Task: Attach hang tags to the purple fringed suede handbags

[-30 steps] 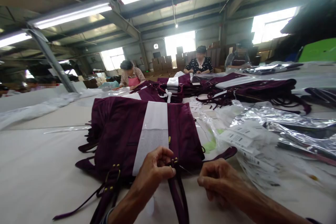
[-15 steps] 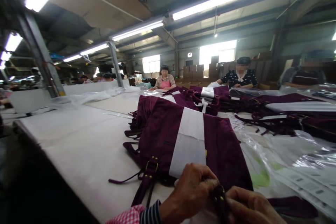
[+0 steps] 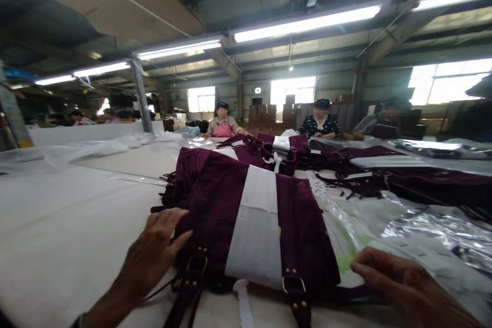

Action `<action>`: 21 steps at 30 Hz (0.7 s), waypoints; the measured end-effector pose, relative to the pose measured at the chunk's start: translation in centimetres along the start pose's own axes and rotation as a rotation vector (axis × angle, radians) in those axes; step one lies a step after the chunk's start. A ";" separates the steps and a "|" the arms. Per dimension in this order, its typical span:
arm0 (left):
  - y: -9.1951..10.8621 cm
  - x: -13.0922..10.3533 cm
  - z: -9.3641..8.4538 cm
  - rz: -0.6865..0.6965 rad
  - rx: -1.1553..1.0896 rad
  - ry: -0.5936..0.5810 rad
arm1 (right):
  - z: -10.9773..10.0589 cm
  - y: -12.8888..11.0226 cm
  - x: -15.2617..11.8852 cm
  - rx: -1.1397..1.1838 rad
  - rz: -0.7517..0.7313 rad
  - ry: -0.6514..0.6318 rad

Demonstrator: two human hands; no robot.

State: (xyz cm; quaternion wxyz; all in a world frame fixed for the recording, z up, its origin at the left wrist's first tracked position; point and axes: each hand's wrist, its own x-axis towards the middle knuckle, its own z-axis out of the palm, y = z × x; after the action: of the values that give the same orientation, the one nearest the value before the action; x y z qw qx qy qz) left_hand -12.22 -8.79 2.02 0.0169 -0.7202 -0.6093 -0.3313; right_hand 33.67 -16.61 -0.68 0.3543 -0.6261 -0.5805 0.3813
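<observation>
A dark purple bag (image 3: 215, 200) lies on the white table (image 3: 77, 215), wrapped in a white paper band (image 3: 255, 220). Two straps with gold buckles hang from its near edge. My left hand (image 3: 154, 248) rests against the bag's left side, thumb apart from the other fingers. On the right, my right hand (image 3: 400, 277) is beside the bag with its fingers curled together near a dark strap; whatever they pinch is too small to tell. A white toothed strip (image 3: 244, 302) sticks out below the band.
More purple bags (image 3: 434, 184) are piled behind and to the right. Clear plastic (image 3: 442, 230) lies at the right, sheer wrapping (image 3: 96, 148) at the back left. Several people sit beyond the table, including one in a pink apron (image 3: 223, 129).
My hands have parted from the right buckle: the left moved to the bag's left side, the right moved outward. Both buckles now show. The view has turned right.
</observation>
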 end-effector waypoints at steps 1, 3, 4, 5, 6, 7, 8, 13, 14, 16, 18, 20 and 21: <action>-2.0 0.9 0.0 -0.099 -0.016 -0.033 | -0.2 -0.5 0.5 0.007 -0.002 0.024; -4.4 2.4 0.7 -0.291 -0.219 -0.173 | 0.2 -1.5 1.9 0.047 0.008 0.010; -4.9 2.9 1.2 -0.360 -0.363 -0.224 | 0.7 -1.9 2.7 0.068 0.014 -0.025; -5.0 3.2 1.7 -0.400 -0.493 -0.253 | 1.3 -2.1 3.4 0.080 0.025 -0.064; -4.7 3.5 2.2 -0.420 -0.598 -0.265 | 1.9 -2.3 4.1 0.081 0.048 -0.099; -4.3 3.6 2.6 -0.426 -0.665 -0.264 | 2.3 -2.3 4.7 0.081 0.083 -0.127; -3.9 3.6 2.9 -0.427 -0.694 -0.261 | 2.7 -2.2 5.3 0.086 0.120 -0.149; -2.5 3.0 2.8 -0.433 -0.712 -0.224 | 2.9 -2.7 6.2 0.220 0.183 -0.144; -2.4 2.9 2.7 -0.425 -0.732 -0.201 | 2.7 -3.6 6.0 0.238 0.149 -0.115; -2.2 2.7 2.7 -0.420 -0.777 -0.143 | 2.4 -6.4 5.6 0.210 0.045 -0.058; -1.7 2.5 2.8 -0.438 -0.825 -0.071 | 1.7 -10.3 5.1 0.128 -0.070 -0.014; -1.0 2.4 2.9 -0.466 -0.885 0.003 | 0.4 -14.6 4.7 0.073 -0.175 0.030; -0.4 2.4 3.1 -0.477 -0.924 0.036 | -0.5 -16.8 4.6 0.054 -0.223 0.066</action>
State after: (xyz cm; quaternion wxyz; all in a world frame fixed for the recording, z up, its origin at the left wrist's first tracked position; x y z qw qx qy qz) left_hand -11.11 -5.31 0.67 -0.3684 -0.4880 -0.5463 -0.5725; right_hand 26.62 -10.82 14.10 0.4302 -0.5601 -0.6241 0.3344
